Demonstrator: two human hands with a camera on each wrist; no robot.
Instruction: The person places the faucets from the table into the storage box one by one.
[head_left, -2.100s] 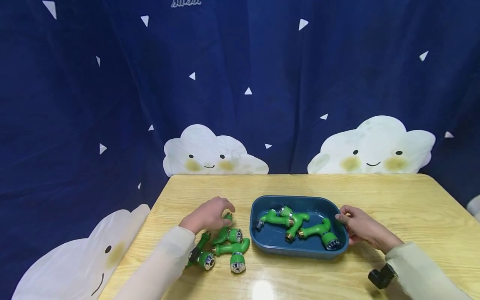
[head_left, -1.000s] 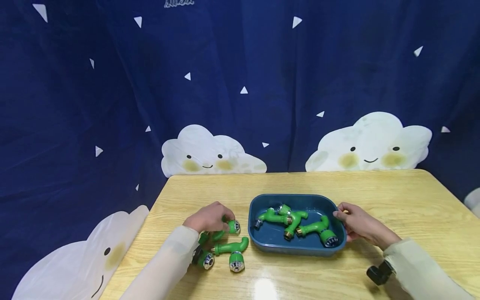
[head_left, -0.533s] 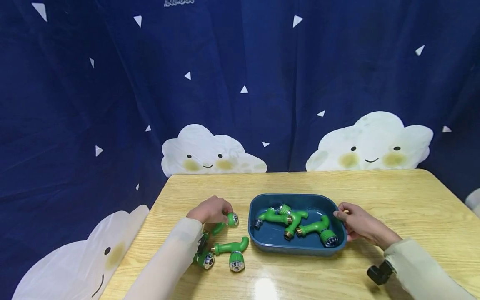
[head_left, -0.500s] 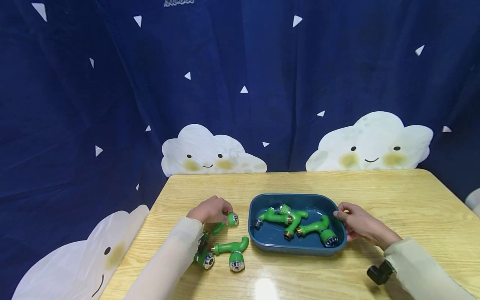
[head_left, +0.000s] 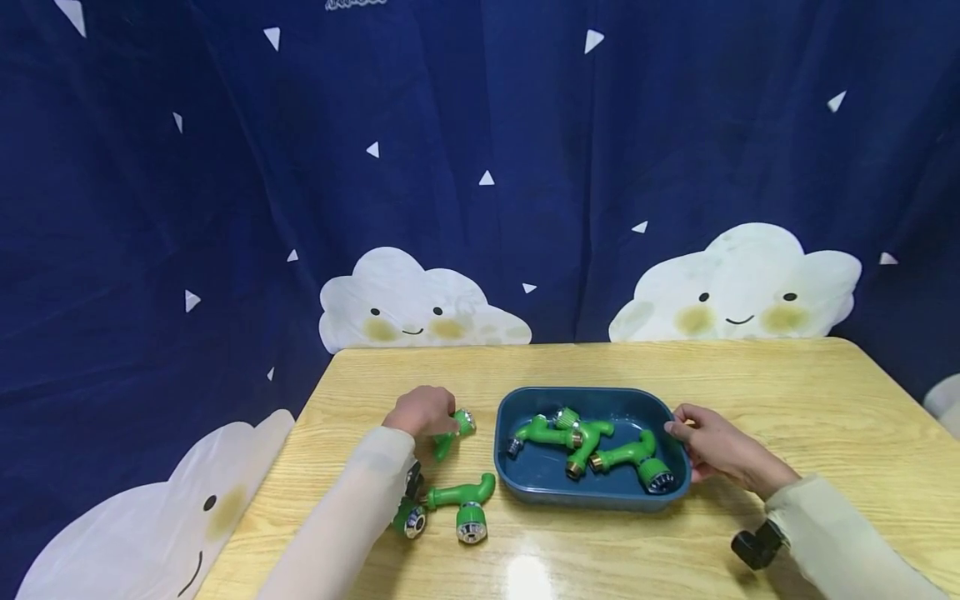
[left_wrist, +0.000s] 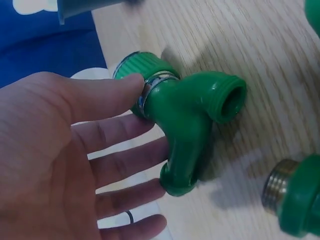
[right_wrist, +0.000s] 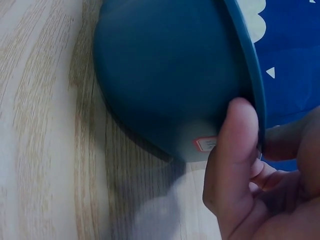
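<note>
My left hand (head_left: 423, 410) pinches a green tap (head_left: 444, 447) by its ribbed knob, left of a dark blue plastic basin (head_left: 592, 502). In the left wrist view, the thumb presses the chrome collar of the tap (left_wrist: 187, 117) and the fingers lie behind it. The spout faces away from the palm. My right hand (head_left: 723, 450) grips the basin's right rim; the right wrist view shows thumb and fingers on either side of the basin's edge (right_wrist: 165, 75). Several green taps (head_left: 630, 456) with brass or silver threads lie inside the basin.
Two more taps lie nearer me on the wooden table (head_left: 810, 400): one tap (head_left: 459, 497) is fully seen, the other tap (head_left: 408, 518) partly hidden by the left wrist. A blue curtain (head_left: 450, 125) with white clouds hangs behind the table's far edge.
My left hand has reached down, taken hold of the tap and shifted it away from me, apart from the other two, turning it. The right hand and basin stay put.
</note>
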